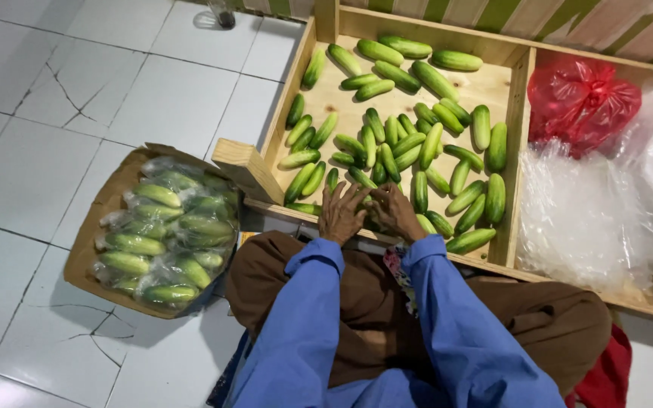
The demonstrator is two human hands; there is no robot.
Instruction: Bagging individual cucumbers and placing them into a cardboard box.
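Layout around wooden crate (pixel 514 113)
Cucumbers (pixel 394 143) in crate; bagged cucumbers (pixel 164 238) left of it; plastic bags (pixel 591 204) right.

The shallow pale wooden tray (pixel 519 91) is crowded with loose green cucumbers (pixel 402 147) across its middle and near edge, where the left hand (pixel 340 215) and the right hand (pixel 394 213) lie close together among them; bare board shows only in a strip near the tray's far right and a patch at its left centre. A thick wooden corner post (pixel 247 168) juts out just left of the hands, and beyond it an open brown cardboard box of bagged cucumbers (pixel 162 238) blocks the white tiled floor (pixel 54 98), which is otherwise open. Right of the tray's divider, crumpled clear plastic bags (pixel 580 219) and a red plastic bag (pixel 582 98) seem to fill the next compartment.
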